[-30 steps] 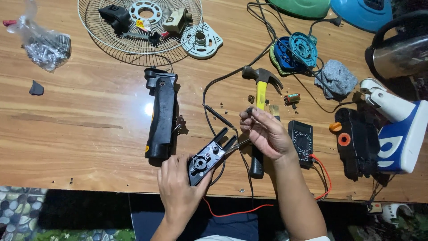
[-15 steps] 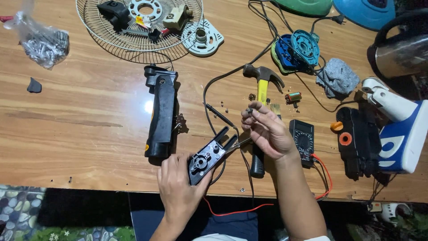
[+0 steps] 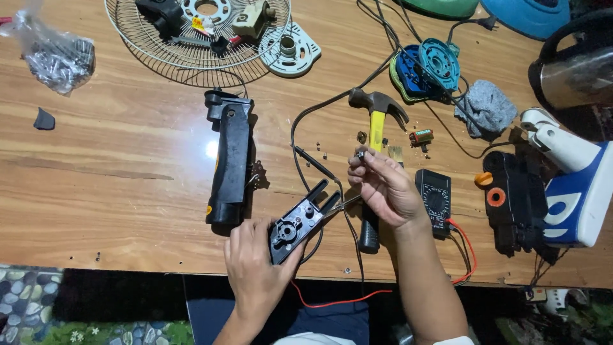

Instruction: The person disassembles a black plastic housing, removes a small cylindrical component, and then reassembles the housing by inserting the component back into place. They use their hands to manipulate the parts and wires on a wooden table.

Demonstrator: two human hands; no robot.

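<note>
Head view, left hand (image 3: 255, 268): closed around a black plastic housing (image 3: 297, 225), held tilted above the near tabletop (image 3: 115, 179) edge.
Head view, right hand (image 3: 383, 188): fingertips pinched on a small dark part (image 3: 361, 154), raised over the hammer (image 3: 375, 137).
Head view, surroundings: black tool handle (image 3: 230, 160) left of the housing; multimeter (image 3: 435, 201) just right of the right hand.

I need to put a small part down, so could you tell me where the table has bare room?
The widest bare patch lies left of the black handle housing, below the bag of screws. A smaller one sits between that housing and the hammer. Right of the multimeter it is crowded.
</note>
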